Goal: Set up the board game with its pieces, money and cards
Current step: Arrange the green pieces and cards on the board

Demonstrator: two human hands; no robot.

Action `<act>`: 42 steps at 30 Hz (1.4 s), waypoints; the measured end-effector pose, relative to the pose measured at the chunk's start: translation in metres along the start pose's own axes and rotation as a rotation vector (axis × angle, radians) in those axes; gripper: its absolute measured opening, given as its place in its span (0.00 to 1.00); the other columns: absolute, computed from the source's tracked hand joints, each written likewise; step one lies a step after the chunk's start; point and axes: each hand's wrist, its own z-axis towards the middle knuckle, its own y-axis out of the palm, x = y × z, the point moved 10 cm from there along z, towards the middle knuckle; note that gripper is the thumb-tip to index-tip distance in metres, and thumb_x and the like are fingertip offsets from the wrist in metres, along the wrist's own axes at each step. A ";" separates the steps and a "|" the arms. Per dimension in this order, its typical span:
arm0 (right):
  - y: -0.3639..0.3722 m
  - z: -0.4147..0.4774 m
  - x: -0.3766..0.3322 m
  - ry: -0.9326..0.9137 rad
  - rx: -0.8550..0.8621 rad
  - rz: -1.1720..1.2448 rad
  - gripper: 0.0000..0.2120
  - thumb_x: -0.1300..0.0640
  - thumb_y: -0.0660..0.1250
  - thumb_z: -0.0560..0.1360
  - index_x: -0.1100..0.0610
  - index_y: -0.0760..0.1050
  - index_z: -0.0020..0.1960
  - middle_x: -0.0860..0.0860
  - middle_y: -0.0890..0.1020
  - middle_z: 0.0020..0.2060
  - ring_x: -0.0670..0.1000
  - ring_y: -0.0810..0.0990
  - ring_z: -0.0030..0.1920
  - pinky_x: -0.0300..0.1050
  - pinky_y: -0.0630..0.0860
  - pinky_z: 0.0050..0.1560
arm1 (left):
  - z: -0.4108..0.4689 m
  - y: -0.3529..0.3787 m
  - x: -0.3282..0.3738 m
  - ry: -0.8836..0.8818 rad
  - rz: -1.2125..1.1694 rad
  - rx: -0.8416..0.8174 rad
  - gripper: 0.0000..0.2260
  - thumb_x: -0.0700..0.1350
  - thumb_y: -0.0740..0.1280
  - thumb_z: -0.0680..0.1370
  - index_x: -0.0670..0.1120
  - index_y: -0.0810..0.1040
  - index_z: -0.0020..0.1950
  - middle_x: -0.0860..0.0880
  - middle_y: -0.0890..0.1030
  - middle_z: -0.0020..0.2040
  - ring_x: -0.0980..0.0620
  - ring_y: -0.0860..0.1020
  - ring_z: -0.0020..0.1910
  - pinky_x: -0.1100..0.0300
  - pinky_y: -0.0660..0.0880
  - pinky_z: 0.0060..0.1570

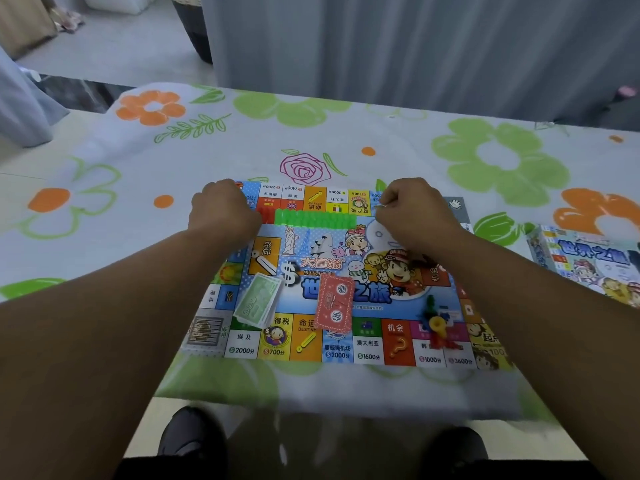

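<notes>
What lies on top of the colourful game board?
A green banknote stack, a red card deck, coloured plastic pawns and a row of green plastic houses. The left hand and right hand hide anything beneath them.

Cannot tell whether the right hand [412,213] pinches anything at the upper right of the board [367,344]: fingertips curled out of sight. Cannot count the red pieces [266,215] half covered by the left hand [221,209], nor the green row [315,218] beside them, blurred together. Cannot read the squares under the right forearm. Cannot see the whole game box [585,265]: cut by the frame's right edge. Cannot separate the pawns [437,323] at lower right: a blurred heap.
</notes>
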 end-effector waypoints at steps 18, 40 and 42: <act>-0.046 -0.070 0.034 0.089 -0.100 -0.027 0.01 0.63 0.72 0.72 0.59 0.81 0.43 0.55 0.84 0.39 0.55 0.82 0.40 0.53 0.80 0.43 | -0.080 -0.009 0.100 0.296 -0.155 -0.021 0.09 0.34 0.64 0.71 0.40 0.76 0.51 0.42 0.76 0.51 0.43 0.75 0.44 0.50 0.75 0.45; -0.044 -0.052 0.064 0.138 -0.084 0.024 0.05 0.64 0.66 0.75 0.61 0.80 0.43 0.57 0.84 0.43 0.57 0.83 0.45 0.57 0.82 0.49 | -0.126 0.045 0.159 0.369 -0.099 -0.195 0.14 0.36 0.66 0.75 0.42 0.75 0.60 0.44 0.76 0.59 0.45 0.76 0.55 0.53 0.75 0.48; -0.039 -0.042 0.063 0.140 -0.075 0.022 0.04 0.60 0.70 0.74 0.60 0.80 0.42 0.54 0.83 0.41 0.55 0.83 0.44 0.53 0.82 0.47 | -0.119 0.048 0.156 0.357 -0.089 -0.195 0.13 0.36 0.65 0.76 0.42 0.75 0.60 0.44 0.76 0.58 0.46 0.75 0.52 0.54 0.74 0.46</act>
